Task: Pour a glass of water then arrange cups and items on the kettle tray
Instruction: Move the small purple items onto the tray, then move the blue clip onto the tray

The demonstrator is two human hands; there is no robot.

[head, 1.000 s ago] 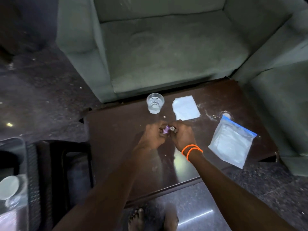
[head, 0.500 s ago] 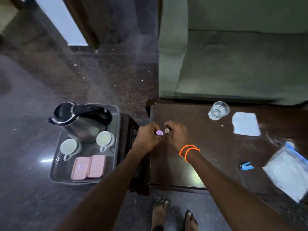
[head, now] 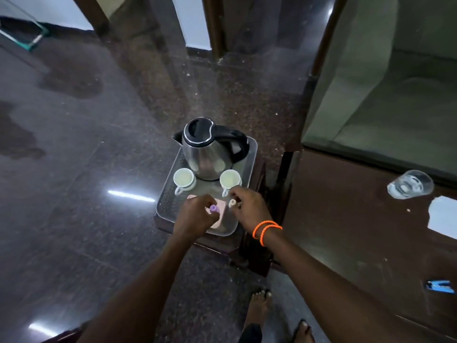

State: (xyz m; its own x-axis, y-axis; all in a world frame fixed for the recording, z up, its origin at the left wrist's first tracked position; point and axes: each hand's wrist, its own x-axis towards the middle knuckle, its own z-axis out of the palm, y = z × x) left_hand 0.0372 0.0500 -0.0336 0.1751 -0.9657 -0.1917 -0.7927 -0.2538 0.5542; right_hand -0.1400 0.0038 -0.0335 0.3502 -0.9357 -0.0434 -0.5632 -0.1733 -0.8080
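Note:
A grey kettle tray [head: 251, 154] sits on a low dark stand. It carries a steel kettle [head: 207, 147] with a black lid, two white cups [head: 183, 179] [head: 230, 180] and pink packets [head: 221, 209], partly hidden under my hands. My left hand [head: 195, 216] hovers over the tray's front, shut on a small purple tube [head: 213, 208]. My right hand [head: 249, 206], with orange bands at the wrist, is shut on a small cream-white tube [head: 232, 203] near the right cup. A glass of water [head: 409, 185] stands on the brown table [head: 346, 219] at right.
A white paper [head: 444, 217] and a small blue object [head: 440, 286] lie on the table. A green sofa [head: 385, 95] stands behind it. The polished dark floor spreads to the left. My bare feet [head: 259, 308] are below, beside the stand.
My view swung left from the table to the kettle tray. Both hands moved apart and over the tray's front, each still holding its small tube.

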